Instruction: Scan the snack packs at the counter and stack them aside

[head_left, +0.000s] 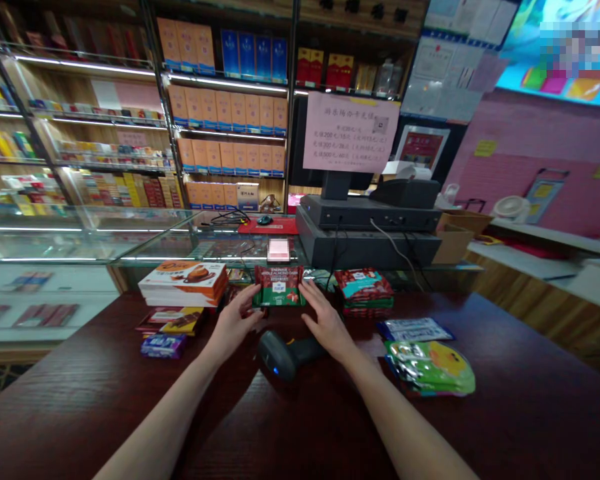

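A red and green bag of almond chocolate (279, 288) faces me near the far edge of the brown table, between my hands. My left hand (237, 321) touches its left edge, fingers stretched forward and thumb apart. On the other side, my right hand (327, 320) rests its extended fingertips against the right edge. Whether more bags lie beneath this one is hard to see. Just nearer to me lies a black barcode scanner (280, 355) with a blue light, its handle partly behind my right wrist.
Left are stacked white-orange boxes (183, 283), chocolate bars (173, 321) and a purple packet (163, 345). Right are red-teal bags (364, 290), a blue-white packet (415, 329) and green duck-print packets (433, 368). Behind stand a glass counter (150, 243) and a cash register (365, 230).
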`<state>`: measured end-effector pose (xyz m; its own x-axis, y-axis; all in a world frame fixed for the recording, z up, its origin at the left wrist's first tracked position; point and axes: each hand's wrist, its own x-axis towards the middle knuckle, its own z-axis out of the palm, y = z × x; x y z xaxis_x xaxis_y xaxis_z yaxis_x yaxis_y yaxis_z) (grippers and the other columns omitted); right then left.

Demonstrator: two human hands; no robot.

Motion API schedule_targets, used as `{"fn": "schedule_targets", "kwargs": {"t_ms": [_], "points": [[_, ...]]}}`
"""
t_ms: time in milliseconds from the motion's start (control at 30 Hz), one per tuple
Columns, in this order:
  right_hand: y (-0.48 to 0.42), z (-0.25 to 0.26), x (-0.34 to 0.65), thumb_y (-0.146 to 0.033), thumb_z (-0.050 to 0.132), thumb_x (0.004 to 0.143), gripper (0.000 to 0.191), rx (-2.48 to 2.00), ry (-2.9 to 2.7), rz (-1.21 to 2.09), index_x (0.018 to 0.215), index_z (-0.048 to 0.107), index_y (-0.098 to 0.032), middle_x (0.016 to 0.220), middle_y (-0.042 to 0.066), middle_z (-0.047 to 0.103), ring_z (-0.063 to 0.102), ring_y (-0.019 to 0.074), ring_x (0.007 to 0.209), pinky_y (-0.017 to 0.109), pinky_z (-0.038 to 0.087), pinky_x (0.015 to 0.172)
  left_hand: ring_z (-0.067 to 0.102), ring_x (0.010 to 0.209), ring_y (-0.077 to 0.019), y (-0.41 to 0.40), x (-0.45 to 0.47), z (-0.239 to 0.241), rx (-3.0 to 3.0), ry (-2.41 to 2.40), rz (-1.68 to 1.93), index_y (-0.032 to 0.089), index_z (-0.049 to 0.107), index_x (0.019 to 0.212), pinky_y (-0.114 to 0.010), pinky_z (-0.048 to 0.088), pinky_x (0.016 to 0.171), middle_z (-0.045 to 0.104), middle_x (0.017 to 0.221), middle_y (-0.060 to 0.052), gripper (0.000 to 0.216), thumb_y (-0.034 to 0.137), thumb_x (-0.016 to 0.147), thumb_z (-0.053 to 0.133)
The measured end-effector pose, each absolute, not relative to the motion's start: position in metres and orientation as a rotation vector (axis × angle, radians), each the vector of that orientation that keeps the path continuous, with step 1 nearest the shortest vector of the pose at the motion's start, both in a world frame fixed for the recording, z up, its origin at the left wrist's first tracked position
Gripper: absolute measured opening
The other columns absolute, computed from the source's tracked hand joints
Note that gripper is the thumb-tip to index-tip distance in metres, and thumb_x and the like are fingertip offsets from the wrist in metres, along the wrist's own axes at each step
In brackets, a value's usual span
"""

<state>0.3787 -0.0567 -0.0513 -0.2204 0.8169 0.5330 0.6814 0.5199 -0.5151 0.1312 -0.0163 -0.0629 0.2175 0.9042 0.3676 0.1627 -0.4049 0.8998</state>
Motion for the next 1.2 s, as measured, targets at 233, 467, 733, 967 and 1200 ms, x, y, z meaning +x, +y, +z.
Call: {"fn": "schedule_targets", "kwargs": {"t_ms": [233, 467, 733, 967, 1200], "points": [[-0.061, -0.051, 0.383, -0.007, 0.04, 0.089, 0.069, -1.192, -1.928, 0.047, 0.155, 0.035, -0.025, 0.161, 0.001, 0.036, 0.025, 0.0165, 0.151, 0.042, 0.025, 0.125, 0.054, 0.133, -0.0259, -0.025, 0.135, -0.057, 1.818, 1.046, 1.255, 0.023, 0.054, 0.14, -0.039, 0.048, 0.107, 0.048, 0.153, -0.009, 0.062, 0.037, 0.08, 0.065], [-0.064, -0.055, 0.383, -0.006, 0.034, 0.092, 0.063, -1.201, -1.822, -0.027, 0.151, 0.043, -0.027, 0.156, -0.002, 0.043, 0.036, 0.0155, 0.147, 0.04, 0.031, 0.124, 0.056, 0.13, -0.0241, -0.032, 0.136, -0.055, 1.931, 1.114, 1.213, 0.027, 0.057, 0.137, -0.038, 0.048, 0.106, 0.053, 0.149, -0.005, 0.058, 0.031, 0.079, 0.064], [-0.063, -0.06, 0.386, -0.008, 0.043, 0.094, 0.055, -1.097, -1.779, -0.089, 0.144, 0.053, -0.028, 0.149, 0.001, 0.053, 0.049, 0.018, 0.139, 0.04, 0.039, 0.12, 0.053, 0.134, -0.0233, -0.03, 0.132, -0.061, 2.118, 1.114, 1.288, 0.03, 0.059, 0.136, -0.037, 0.05, 0.107, 0.059, 0.143, -0.003, 0.051, 0.031, 0.085, 0.063], [-0.062, -0.06, 0.389, -0.008, 0.052, 0.094, 0.05, -0.919, -1.735, -0.157, 0.138, 0.059, -0.031, 0.139, 0.005, 0.062, 0.058, 0.0203, 0.13, 0.041, 0.047, 0.113, 0.061, 0.126, -0.0221, -0.03, 0.127, -0.065, 2.314, 1.077, 1.432, 0.029, 0.063, 0.131, -0.037, 0.055, 0.101, 0.065, 0.136, -0.005, 0.041, 0.031, 0.09, 0.061], [-0.068, -0.055, 0.387, -0.016, 0.054, 0.096, 0.034, -0.908, -1.72, -0.094, 0.126, 0.066, -0.028, 0.126, 0.007, 0.069, 0.063, 0.0223, 0.121, 0.043, 0.051, 0.107, 0.068, 0.112, -0.0203, -0.039, 0.13, -0.056, 2.299, 1.051, 1.556, 0.025, 0.069, 0.116, -0.033, 0.058, 0.091, 0.072, 0.118, -0.006, 0.026, 0.028, 0.092, 0.059]]}}
